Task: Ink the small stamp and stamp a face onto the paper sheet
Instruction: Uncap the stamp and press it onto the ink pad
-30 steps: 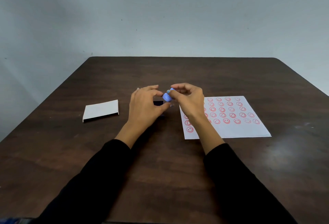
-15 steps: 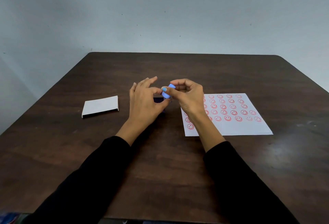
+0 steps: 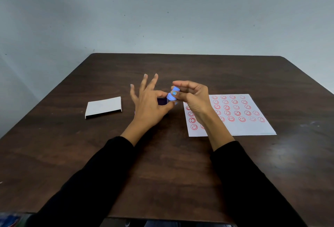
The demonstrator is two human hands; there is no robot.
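Long black sleeves cover both forearms to the wrists; one fingernail painted blue.

One cam only, head-worn, so no 2nd view to overlap with. It looked fwd and down from above the near edge of the dark table (image 3: 180, 181), wide-angle, w/ straight lines bowing toward the frame edges. Both black sleeves came in from the bottom, left hand (image 3: 150, 107) and right hand (image 3: 194, 98) meeting around mid-frame, fairly close to the lens. The paper sheet (image 3: 253, 127) lay right of centre, a white card (image 3: 104, 106) left of centre. The far table edge sat about a third of the way down, pale wall (image 3: 162, 13) filling everything above it. Near edge just showed at the bottom.
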